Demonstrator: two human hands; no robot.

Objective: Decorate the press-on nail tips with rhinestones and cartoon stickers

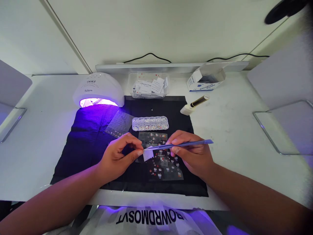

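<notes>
My right hand grips a pair of blue tweezers, which point left and lie nearly level. Their tips meet the thumb and forefinger of my left hand, pinched together. Whatever those fingers hold is too small to make out. Just below the tweezer tips is a small white square; whether the tips grip it I cannot tell. Beneath my hands, clear sticker sheets with little red and white figures overlap on a black mat. Beyond them sits a clear compartment case of tiny rhinestones.
A white nail lamp glows purple at the back left, with a clear textured sheet before it. Behind the mat stand a plastic tub of alcohol pads and an open carton. A white bottle with a dark cap lies at the right.
</notes>
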